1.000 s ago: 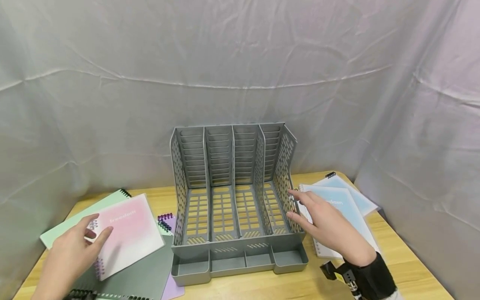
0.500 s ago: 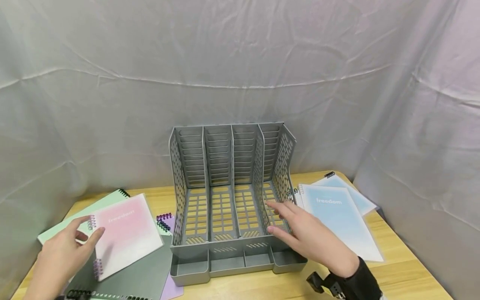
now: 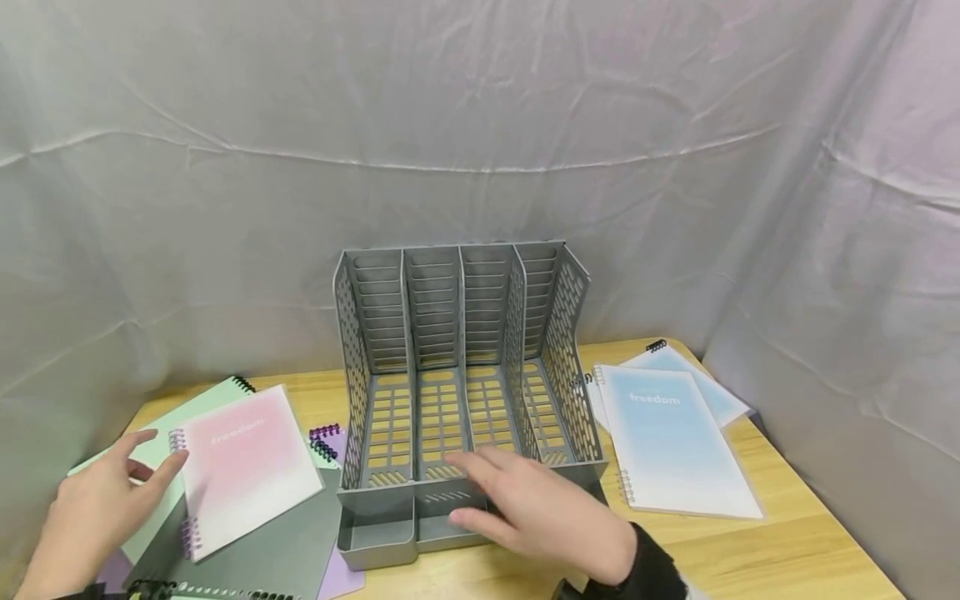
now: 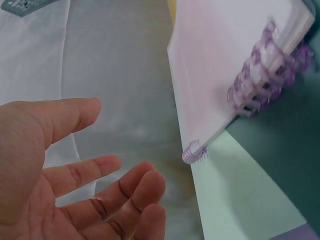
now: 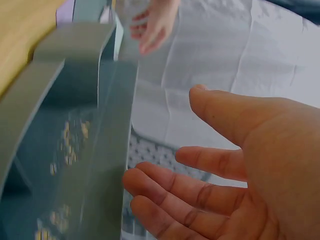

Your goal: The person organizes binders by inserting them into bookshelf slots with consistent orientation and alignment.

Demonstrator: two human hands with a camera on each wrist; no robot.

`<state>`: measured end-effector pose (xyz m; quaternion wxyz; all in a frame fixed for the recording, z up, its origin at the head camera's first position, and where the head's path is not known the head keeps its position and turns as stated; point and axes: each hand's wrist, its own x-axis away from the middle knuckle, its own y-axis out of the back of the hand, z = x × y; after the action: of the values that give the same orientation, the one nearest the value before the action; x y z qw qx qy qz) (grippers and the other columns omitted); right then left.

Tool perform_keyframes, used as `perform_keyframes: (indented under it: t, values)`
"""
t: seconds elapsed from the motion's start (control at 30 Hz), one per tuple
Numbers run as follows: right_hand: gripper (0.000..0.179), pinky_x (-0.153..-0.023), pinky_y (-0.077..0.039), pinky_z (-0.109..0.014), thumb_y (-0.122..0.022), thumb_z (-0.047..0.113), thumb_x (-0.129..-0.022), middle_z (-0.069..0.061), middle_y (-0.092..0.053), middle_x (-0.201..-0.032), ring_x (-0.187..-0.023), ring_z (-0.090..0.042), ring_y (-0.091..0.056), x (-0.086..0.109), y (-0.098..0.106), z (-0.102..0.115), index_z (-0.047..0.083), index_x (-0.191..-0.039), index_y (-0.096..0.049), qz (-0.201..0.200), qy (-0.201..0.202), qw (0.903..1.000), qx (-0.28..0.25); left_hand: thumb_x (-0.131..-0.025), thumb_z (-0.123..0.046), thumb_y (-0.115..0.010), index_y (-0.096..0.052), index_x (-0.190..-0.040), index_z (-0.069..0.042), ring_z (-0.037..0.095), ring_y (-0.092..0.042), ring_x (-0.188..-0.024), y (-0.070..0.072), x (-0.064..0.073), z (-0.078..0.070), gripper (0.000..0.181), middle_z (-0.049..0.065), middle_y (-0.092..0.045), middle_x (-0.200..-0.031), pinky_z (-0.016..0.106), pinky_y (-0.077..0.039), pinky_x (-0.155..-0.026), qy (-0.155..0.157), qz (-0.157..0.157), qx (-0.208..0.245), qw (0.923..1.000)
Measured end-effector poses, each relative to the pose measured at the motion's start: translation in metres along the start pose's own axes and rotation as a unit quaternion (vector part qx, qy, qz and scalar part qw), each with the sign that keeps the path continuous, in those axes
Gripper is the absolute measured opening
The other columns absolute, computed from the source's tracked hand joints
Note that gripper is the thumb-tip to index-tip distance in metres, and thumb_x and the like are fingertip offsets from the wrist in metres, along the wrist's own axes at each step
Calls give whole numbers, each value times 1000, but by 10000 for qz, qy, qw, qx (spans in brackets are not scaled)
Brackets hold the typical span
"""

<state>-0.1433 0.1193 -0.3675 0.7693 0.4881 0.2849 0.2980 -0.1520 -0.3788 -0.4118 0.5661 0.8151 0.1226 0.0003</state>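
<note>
My left hand (image 3: pixel 105 508) hovers with parted fingers by the ringed edge of a pink spiral notebook (image 3: pixel 251 475), holding nothing. In the left wrist view, a gap shows between that hand (image 4: pixel 95 180) and the notebook's purple rings (image 4: pixel 265 75). The pink notebook lies on a dark grey-green notebook (image 3: pixel 262 546) and a light green one (image 3: pixel 191 408). My right hand (image 3: pixel 532 508), empty and with fingers spread, is over the front trays of a grey four-slot file organizer (image 3: pixel 375 492), hiding part of them. The right wrist view shows this hand (image 5: pixel 225 175) beside the organizer's front wall (image 5: pixel 117 150).
Purple notebooks (image 3: pixel 341 579) peek out from under the left pile. On the right of the wooden table (image 3: pixel 810 542) lies a blue spiral notebook (image 3: pixel 675 450), overlapping another blue one (image 3: pixel 723 400). A grey cloth (image 3: pixel 450 125) hangs behind and around the table.
My right hand has swept left from beside the blue notebooks to over the organizer's front. The left hand has drawn a little left, away from the pink notebook.
</note>
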Motion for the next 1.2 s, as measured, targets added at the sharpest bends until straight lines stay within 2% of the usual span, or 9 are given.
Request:
perform_keyframes:
  t: [0.2,0.3,0.43,0.57,0.73,0.8,0.93,1.1,1.2]
  values:
    - [59,-105,-57,-31,-47,50,-114,-4,-68,-143,-128,-14,-68,-18,-14,22,12,-158,-50,373,533,9976,241,-108,-49,-57,-44,-146,13,52,-68,-88,6,-2,6,74,28,-76,-99,60,-51,-72,114,291,81,9995]
    - [58,-100,-55,-21,-47,50,-114,0,-71,-133,-117,-4,-68,-26,-20,32,12,-156,-53,579,710,9955,226,-108,-50,-56,-43,-146,14,52,-68,-89,8,-2,8,75,28,-76,-100,59,-50,-73,106,346,126,9993]
    - [58,-95,-52,-14,-50,51,-112,5,-71,-126,-106,4,-64,-37,-28,45,13,-155,-54,891,669,9937,106,-108,-50,-57,-43,-145,15,50,-68,-87,8,-3,11,77,28,-76,-99,59,-50,-73,161,355,128,9992]
    - [61,-94,-52,-13,-51,54,-111,8,-70,-132,-110,6,-64,-48,-36,56,14,-158,-52,1240,517,9909,-18,-108,-50,-56,-41,-143,18,50,-68,-87,7,-6,13,77,31,-75,-99,59,-51,-73,279,414,72,9987]
    - [60,-94,-50,-10,-50,51,-112,7,-70,-135,-114,6,-65,-63,-47,66,10,-157,-51,1279,761,9888,131,-108,-51,-56,-41,-142,18,55,-65,-93,6,-10,16,78,36,-72,-104,60,-51,-74,547,566,12,9969]
    - [55,-94,-49,-9,-50,49,-113,8,-71,-129,-112,7,-64,-68,-52,70,10,-152,-55,1203,893,9884,244,-108,-51,-56,-41,-141,17,56,-64,-95,4,-11,17,78,37,-71,-106,60,-51,-76,654,634,13,9958]
    - [51,-94,-48,-7,-51,48,-113,11,-71,-124,-110,9,-63,-76,-62,77,11,-148,-56,1180,913,9885,249,-108,-52,-55,-41,-141,18,57,-64,-98,2,-13,20,78,39,-70,-109,60,-52,-77,821,785,31,9935]
    - [35,-79,-48,-4,-55,50,-111,14,-71,-102,-90,13,-63,-86,-73,83,17,-122,-60,1233,800,9889,-206,-109,-52,-53,-40,-139,21,59,-64,-100,-1,-17,26,79,40,-69,-110,65,-50,-83,798,952,46,9923]
    - [31,-70,-45,-4,-54,49,-111,16,-64,-89,-76,14,-58,-92,-79,87,18,-110,-55,1223,823,9890,-142,-109,-52,-52,-40,-139,21,60,-63,-102,-3,-18,29,80,41,-69,-109,67,-48,-86,705,996,60,9925]
